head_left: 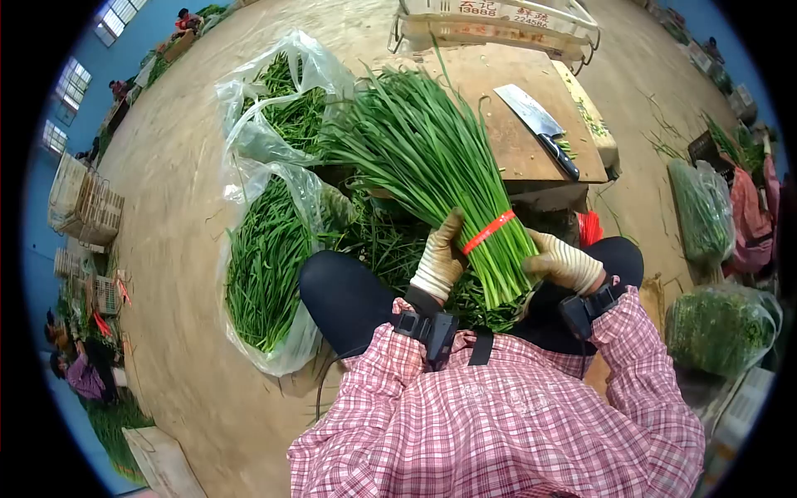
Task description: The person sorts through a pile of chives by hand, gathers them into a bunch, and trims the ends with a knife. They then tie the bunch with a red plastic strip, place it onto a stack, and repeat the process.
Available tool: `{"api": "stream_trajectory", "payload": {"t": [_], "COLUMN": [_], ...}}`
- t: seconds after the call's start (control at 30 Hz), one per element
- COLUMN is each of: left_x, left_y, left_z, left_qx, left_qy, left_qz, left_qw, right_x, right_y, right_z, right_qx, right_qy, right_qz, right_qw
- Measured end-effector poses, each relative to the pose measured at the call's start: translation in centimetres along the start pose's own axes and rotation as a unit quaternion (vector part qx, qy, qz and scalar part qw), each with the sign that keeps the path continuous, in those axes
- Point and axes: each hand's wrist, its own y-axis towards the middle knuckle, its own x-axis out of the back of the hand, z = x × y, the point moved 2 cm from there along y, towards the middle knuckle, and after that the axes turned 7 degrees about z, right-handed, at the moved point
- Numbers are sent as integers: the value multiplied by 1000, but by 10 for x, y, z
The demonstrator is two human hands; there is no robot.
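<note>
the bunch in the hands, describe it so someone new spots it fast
Start at the board with the knife, ahead of the shirt. Between board and shirt, held by the left hand and right hand, is the bunch of long green stalks. A red band binds it, unlike the loose greens in the bags.

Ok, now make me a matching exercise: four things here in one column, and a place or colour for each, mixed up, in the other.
1. cleaver
2. band
3. bunch
4. shirt

A. green
B. pink checked
C. lying on the board
D. plain red

Pairs: 1-C, 2-D, 3-A, 4-B
</note>
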Motion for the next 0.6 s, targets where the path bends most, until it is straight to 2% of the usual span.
{"api": "stream_trajectory", "payload": {"t": [0.1, 0.17, 0.23, 0.27, 0.3, 0.33, 0.37, 0.4, 0.47, 0.5, 0.57, 0.6], "left_x": [2, 8, 12, 12, 11, 11, 11, 8, -1, 0, 7, 8], "left_y": [-2, -1, -5, -6, -9, -10, -12, -12, -15, -14, -14, -17], "left_z": [7, 14, 20, 20, 21, 21, 23, 22, 20, 22, 28, 27], "left_qx": [27, -3, 0, -1, -6, -25, -37, -40, -87, -86, -88, -76], "left_qy": [-19, 7, 25, 37, 37, 67, 100, 97, 158, 157, 176, 212], "left_qz": [-7, -11, -8, -2, 1, -8, -21, -19, -19, -16, -12, -20], "left_qw": [999, 1000, 1000, 999, 999, 997, 994, 994, 983, 984, 980, 974], "right_x": [6, 2, 2, 5, 16, 23, 2, -15, -55, -65, -80, -86], "right_y": [11, 24, 31, 27, 34, 42, 46, 53, 79, 97, 137, 151], "right_z": [7, 16, 30, 58, 69, 96, 125, 148, 180, 188, 191, 195], "right_qx": [37, 55, 15, -62, -119, 16, 124, 226, 348, 362, 323, 218], "right_qy": [-41, -24, -117, -302, -434, -571, -530, -557, -523, -525, -614, -677], "right_qz": [-6, -7, -11, -51, -126, -322, -347, -337, -282, -236, -242, -263], "right_qw": [998, 998, 993, 950, 884, 754, 764, 724, 725, 733, 678, 652]}}
